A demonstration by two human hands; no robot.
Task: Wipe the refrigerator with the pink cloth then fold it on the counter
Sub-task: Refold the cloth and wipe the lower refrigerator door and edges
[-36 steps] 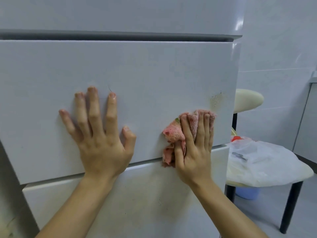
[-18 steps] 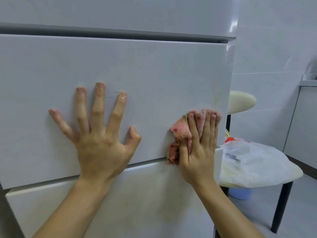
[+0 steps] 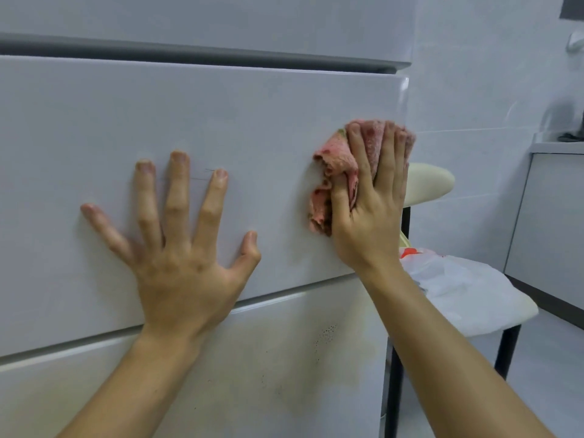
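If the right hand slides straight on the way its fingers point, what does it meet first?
The right hand, pressing the cloth, points up the door. It would probably reach the dark groove above this panel first, near the right corner.

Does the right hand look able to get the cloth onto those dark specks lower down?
Probably yes: the specks lie bare on the lower panel, below the right hand pressing the cloth on the panel above, and nothing stands between.

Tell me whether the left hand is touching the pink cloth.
Apart. The head view shows bare refrigerator door between the left hand and the pink cloth, which the right hand presses.
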